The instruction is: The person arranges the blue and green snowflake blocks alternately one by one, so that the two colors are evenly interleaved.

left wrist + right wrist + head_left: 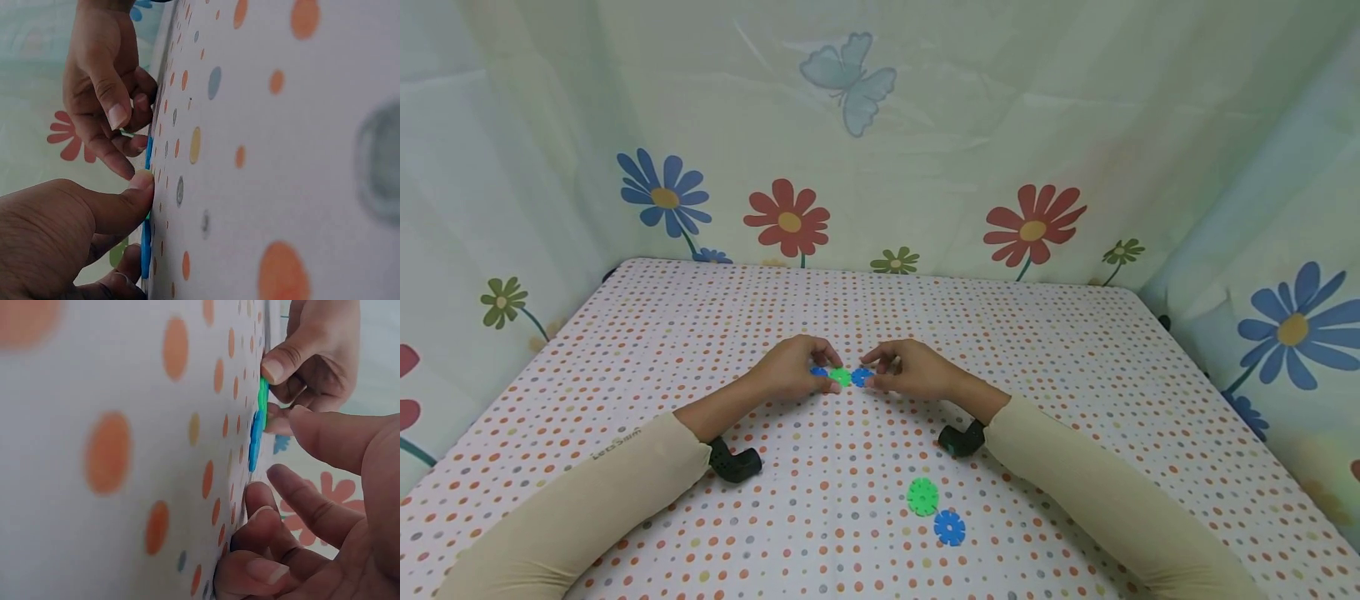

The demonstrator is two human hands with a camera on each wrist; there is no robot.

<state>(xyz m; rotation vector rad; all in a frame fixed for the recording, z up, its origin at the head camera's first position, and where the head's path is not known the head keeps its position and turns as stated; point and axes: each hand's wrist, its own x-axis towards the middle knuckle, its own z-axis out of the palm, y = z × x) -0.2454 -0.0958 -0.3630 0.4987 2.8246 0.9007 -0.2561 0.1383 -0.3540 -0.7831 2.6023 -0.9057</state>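
A short row of flat, notched plastic discs lies on the dotted cloth: a left blue disc (818, 372), a green disc (840, 377) and a right blue disc (861, 378). My left hand (797, 367) holds the green disc by its edges, thumb on the near side and a finger on the far side. That hand partly covers the left blue disc. Around the right blue disc (255, 442), the thumb and fingers of my right hand (913, 371) are spread, with a gap between thumb and disc in the right wrist view.
Nearer to me, a loose green disc (922, 497) and a loose blue disc (950, 527) lie side by side. Black wrist devices sit below the left sleeve (735, 462) and the right sleeve (961, 439). A flowered curtain (925, 150) hangs behind the table.
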